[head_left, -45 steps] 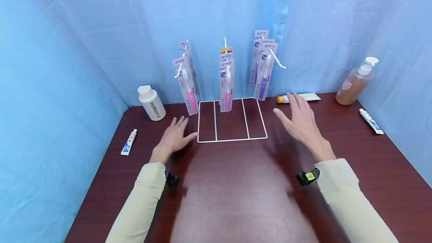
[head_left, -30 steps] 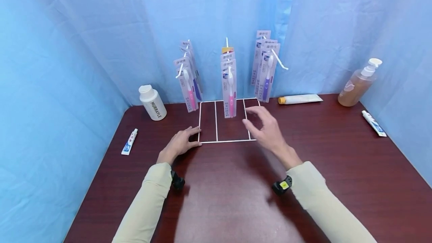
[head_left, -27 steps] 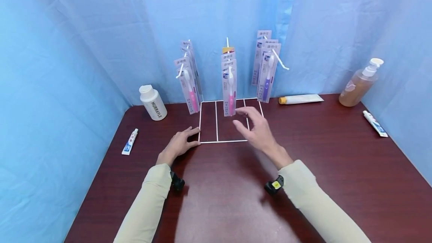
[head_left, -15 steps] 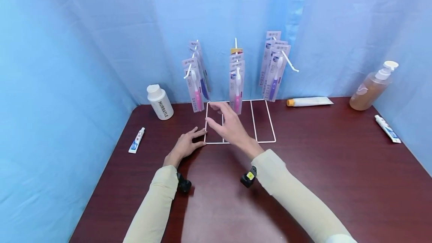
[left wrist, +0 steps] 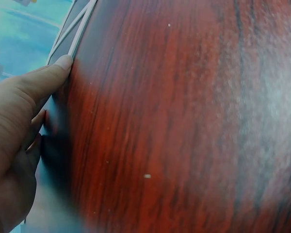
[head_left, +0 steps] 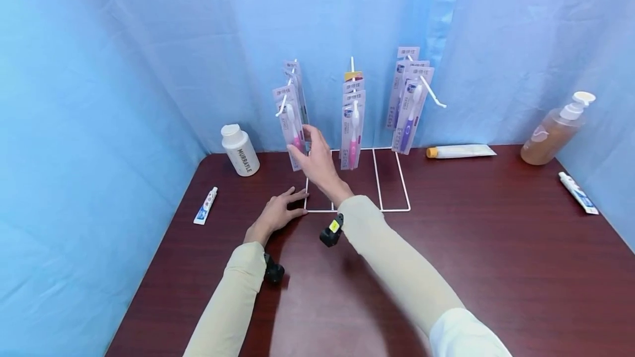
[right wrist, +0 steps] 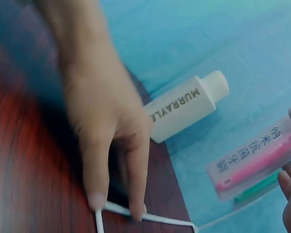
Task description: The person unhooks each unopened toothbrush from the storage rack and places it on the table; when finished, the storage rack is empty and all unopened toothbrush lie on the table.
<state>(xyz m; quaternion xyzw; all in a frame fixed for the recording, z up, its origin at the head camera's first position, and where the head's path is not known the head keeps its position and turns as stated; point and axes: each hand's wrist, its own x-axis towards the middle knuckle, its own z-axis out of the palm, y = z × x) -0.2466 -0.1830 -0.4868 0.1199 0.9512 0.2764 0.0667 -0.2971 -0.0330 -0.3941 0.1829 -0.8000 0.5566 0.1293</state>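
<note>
My left hand (head_left: 275,211) touches the front left corner of a white wire display rack (head_left: 395,210), thumb and fingers spread along its base. In the left wrist view the thumb of that left hand (left wrist: 19,111) presses on the wire. My right hand (head_left: 319,167) is at the packaged pink toothbrush (head_left: 288,131) hanging foremost on the left hook, thumb and fingers spread on either side of the pack. In the right wrist view a green toothbrush (right wrist: 257,187) shows behind that pack. Part of the pack is hidden by the right hand.
Packaged pink toothbrushes (head_left: 353,142) hang on the middle hook, purple ones (head_left: 410,117) on the right hook. A white bottle (head_left: 240,151) and small toothpaste tube (head_left: 205,206) stand left. Right are a yellow-capped tube (head_left: 461,151), pump bottle (head_left: 550,136) and another small tube (head_left: 577,193).
My right hand has moved left across the rack from beside the yellow-capped tube and up to the left toothbrush pack. My left hand has shifted slightly onto the rack's corner.
</note>
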